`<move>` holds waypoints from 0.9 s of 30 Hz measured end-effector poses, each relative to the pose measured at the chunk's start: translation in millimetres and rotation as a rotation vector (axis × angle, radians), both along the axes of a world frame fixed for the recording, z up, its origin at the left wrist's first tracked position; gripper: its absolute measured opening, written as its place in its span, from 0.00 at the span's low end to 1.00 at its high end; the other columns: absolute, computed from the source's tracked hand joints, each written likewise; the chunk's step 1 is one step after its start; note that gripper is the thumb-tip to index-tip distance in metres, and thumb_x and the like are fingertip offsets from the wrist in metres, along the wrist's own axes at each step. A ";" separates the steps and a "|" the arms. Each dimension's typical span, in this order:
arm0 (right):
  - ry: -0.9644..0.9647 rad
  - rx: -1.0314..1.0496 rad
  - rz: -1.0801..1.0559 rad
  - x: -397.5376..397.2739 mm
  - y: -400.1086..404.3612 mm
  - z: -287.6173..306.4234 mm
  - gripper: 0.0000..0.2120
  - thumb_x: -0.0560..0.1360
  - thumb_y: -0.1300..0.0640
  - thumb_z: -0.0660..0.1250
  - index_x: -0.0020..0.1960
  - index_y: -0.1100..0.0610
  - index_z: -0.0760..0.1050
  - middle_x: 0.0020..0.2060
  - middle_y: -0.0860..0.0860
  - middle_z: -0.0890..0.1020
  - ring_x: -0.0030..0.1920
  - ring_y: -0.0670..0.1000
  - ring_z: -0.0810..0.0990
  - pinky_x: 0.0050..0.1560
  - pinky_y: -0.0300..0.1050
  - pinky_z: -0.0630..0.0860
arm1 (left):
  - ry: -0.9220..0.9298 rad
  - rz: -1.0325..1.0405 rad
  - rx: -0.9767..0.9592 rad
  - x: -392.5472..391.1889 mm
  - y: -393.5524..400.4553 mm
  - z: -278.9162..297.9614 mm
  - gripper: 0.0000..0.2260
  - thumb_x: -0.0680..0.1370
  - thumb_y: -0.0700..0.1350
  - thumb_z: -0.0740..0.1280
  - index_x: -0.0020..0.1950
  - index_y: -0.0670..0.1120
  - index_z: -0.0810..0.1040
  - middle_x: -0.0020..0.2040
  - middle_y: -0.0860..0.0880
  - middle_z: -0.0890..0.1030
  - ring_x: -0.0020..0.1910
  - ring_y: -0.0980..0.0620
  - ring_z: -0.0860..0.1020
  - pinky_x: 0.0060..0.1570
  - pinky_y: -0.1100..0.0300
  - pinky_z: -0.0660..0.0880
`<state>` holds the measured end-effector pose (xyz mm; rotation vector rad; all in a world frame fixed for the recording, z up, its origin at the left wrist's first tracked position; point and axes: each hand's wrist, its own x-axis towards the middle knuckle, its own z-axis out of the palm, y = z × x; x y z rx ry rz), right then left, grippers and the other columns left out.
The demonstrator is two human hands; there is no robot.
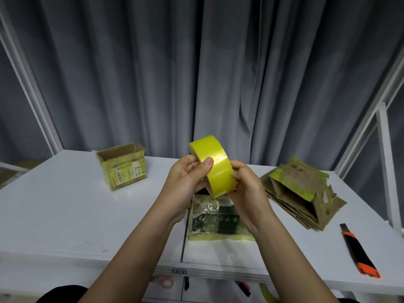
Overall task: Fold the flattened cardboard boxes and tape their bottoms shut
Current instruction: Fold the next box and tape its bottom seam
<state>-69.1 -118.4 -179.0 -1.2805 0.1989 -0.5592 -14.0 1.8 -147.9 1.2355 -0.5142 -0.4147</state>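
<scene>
Both hands, left hand [185, 180] and right hand [247, 191], hold the tape roll [213, 165].

The roll of yellow tape [215, 166] is glossy plastic film, smooth, with a bright glare streak across its outer face. Below it on the smooth, matt white bench [54, 211] lies a flat box [218, 217] under shiny, crinkled clear film and yellowish tape. Left of the roll, the open box [123, 166] is matt brown cardboard wrapped in yellow tape, with a paper label. Right of the roll, the flattened boxes [301, 197] are rough, worn cardboard with torn tape edges. Behind the roll hangs matt grey cloth curtain [196, 73].
</scene>
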 end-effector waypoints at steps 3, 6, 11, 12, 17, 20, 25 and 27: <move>0.005 -0.029 -0.042 1.9 2.4 1.7 0.13 0.64 0.57 0.60 0.45 0.58 0.79 0.43 0.57 0.79 0.41 0.53 0.76 0.38 0.47 0.72 | 0.006 0.000 -0.005 -0.2 -0.7 0.0 0.09 0.78 0.42 0.63 0.57 0.41 0.75 0.43 0.50 0.82 0.39 0.60 0.82 0.37 0.68 0.77; -0.038 0.002 -0.004 -0.2 1.0 0.5 0.12 0.64 0.59 0.61 0.43 0.55 0.80 0.41 0.56 0.79 0.39 0.51 0.76 0.37 0.46 0.73 | 0.008 -0.003 -0.004 0.1 -1.1 0.7 0.11 0.78 0.42 0.63 0.58 0.40 0.75 0.43 0.51 0.82 0.40 0.60 0.82 0.37 0.68 0.77; 0.020 -0.021 -0.040 -0.8 -1.0 0.1 0.14 0.65 0.55 0.59 0.46 0.56 0.79 0.44 0.55 0.79 0.43 0.51 0.76 0.40 0.49 0.72 | 0.024 -0.007 0.005 0.1 -2.1 -0.7 0.12 0.78 0.42 0.64 0.60 0.40 0.74 0.44 0.51 0.82 0.40 0.61 0.82 0.37 0.69 0.77; 0.018 -0.035 -0.058 -0.4 -0.6 0.3 0.15 0.65 0.55 0.59 0.46 0.57 0.79 0.41 0.53 0.80 0.42 0.50 0.76 0.39 0.48 0.72 | 0.026 -0.007 0.005 0.0 -2.7 -1.3 0.12 0.78 0.42 0.64 0.60 0.40 0.74 0.44 0.51 0.82 0.40 0.61 0.82 0.37 0.69 0.77; -0.038 -0.005 -0.042 0.6 1.3 -4.4 0.13 0.65 0.60 0.61 0.47 0.59 0.79 0.39 0.54 0.79 0.39 0.51 0.76 0.37 0.46 0.72 | 0.031 -0.012 -0.013 0.7 -3.4 -1.7 0.13 0.78 0.42 0.64 0.61 0.39 0.74 0.44 0.51 0.82 0.40 0.60 0.82 0.38 0.68 0.77; -0.051 0.006 0.026 -2.4 -1.8 -6.1 0.16 0.65 0.60 0.60 0.50 0.59 0.79 0.45 0.57 0.79 0.43 0.52 0.76 0.38 0.45 0.74 | 0.035 -0.023 -0.014 1.2 -2.9 -1.5 0.14 0.78 0.42 0.64 0.62 0.39 0.74 0.45 0.51 0.82 0.41 0.60 0.82 0.39 0.67 0.78; -0.006 -0.007 -0.017 -0.3 -1.6 -3.7 0.15 0.65 0.55 0.60 0.48 0.57 0.79 0.46 0.56 0.79 0.46 0.53 0.75 0.40 0.47 0.72 | 0.043 -0.015 -0.006 0.4 -3.3 -3.4 0.14 0.79 0.42 0.63 0.62 0.38 0.74 0.47 0.50 0.82 0.42 0.60 0.82 0.39 0.68 0.77; -0.014 -0.009 -0.024 0.5 -0.4 -3.8 0.15 0.64 0.56 0.59 0.48 0.57 0.78 0.45 0.55 0.79 0.44 0.52 0.75 0.39 0.47 0.72 | 0.045 -0.010 -0.005 -0.1 -3.2 -3.7 0.14 0.78 0.43 0.64 0.62 0.39 0.74 0.46 0.50 0.82 0.42 0.59 0.82 0.39 0.68 0.78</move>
